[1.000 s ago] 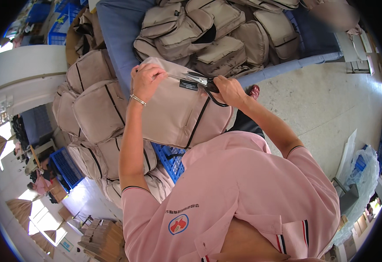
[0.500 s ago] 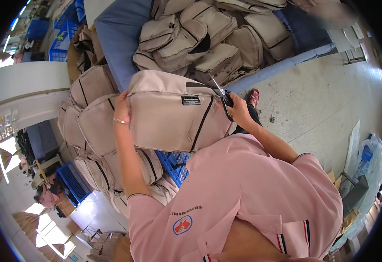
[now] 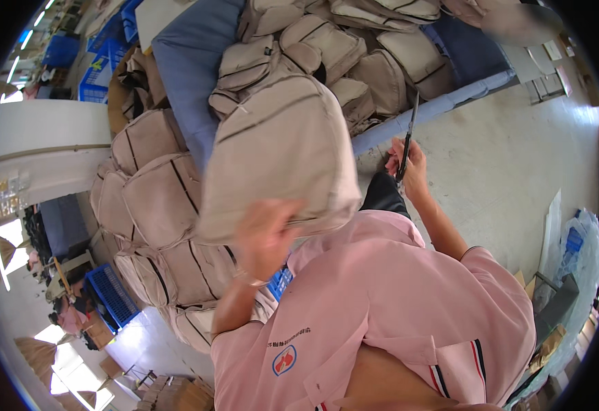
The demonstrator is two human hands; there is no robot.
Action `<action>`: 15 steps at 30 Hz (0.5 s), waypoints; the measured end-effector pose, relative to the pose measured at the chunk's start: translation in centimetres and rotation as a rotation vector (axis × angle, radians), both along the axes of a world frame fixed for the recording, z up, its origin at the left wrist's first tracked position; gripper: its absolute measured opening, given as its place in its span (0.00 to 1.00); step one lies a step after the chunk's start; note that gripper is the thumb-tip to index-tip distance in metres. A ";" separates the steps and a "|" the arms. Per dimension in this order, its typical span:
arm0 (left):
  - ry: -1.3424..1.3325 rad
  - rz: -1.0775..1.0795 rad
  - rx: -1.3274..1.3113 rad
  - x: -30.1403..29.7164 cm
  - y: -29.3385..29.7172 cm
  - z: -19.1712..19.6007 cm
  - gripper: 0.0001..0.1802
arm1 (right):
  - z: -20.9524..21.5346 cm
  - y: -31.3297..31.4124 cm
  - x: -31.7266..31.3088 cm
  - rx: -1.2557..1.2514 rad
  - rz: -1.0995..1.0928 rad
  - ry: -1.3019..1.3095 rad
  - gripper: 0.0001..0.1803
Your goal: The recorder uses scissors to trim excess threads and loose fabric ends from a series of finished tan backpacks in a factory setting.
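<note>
A beige backpack (image 3: pixel 279 151) stands turned up before me, its plain side with a dark zipper line near the top facing me. My left hand (image 3: pixel 265 236) is at the backpack's lower edge, over its near face. Motion smears its fingers, so their grip cannot be made out. Off to the right, apart from the backpack, my right hand (image 3: pixel 409 164) is closed round a pair of scissors (image 3: pixel 407 140). The long narrow blades point away from me, toward the rim of a blue padded bin.
Beyond the backpack, the blue padded bin (image 3: pixel 193 61) holds many beige backpacks (image 3: pixel 320 44). More backpacks (image 3: pixel 162 198) are piled at my left, with part of a blue crate (image 3: pixel 280 282) below. A clear plastic bag (image 3: pixel 583 253) lies at the right, past the grey floor (image 3: pixel 491 157).
The backpack has turned upright, and its label has gone from view. My left hand has moved from its left side to its lower edge. My right hand has drawn away rightward with the scissors.
</note>
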State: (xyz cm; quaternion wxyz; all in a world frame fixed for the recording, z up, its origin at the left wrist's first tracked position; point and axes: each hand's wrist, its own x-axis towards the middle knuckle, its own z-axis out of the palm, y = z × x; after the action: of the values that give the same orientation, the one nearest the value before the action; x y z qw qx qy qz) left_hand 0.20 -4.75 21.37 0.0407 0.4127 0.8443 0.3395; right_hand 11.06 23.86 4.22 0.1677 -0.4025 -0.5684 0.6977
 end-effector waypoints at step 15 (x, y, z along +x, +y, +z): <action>-0.425 -0.344 -0.179 6.7 7.5 -17.4 0.10 | 2.6 -1.9 7.2 0.641 0.464 -0.609 0.35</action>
State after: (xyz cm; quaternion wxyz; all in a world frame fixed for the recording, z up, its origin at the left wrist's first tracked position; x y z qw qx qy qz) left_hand 6.94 2.72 3.93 0.3099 0.4642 0.7610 0.3308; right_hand 18.22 21.97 6.85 -0.0504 -0.3789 -0.8521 0.3575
